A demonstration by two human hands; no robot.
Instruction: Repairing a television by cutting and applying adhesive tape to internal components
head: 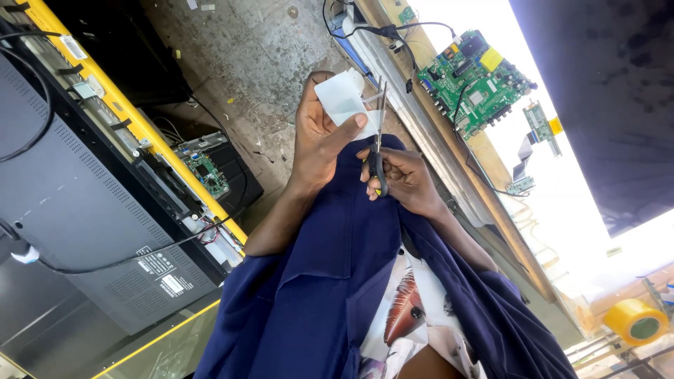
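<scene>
My left hand (316, 137) pinches a small white sheet (338, 98) between thumb and fingers, held up in front of me. My right hand (408, 179) grips a pair of scissors (379, 133) by dark handles with a yellow accent. The blades point up along the right edge of the white sheet and touch it. Both forearms rise from my dark blue open shirt (330, 281).
A large green circuit board (474, 81) with cables lies on a wooden bench edge at the upper right, a small green board (540, 126) beside it. A yellow tape roll (635, 321) sits lower right. A black television back panel (84, 210) with a yellow frame (140, 126) fills the left.
</scene>
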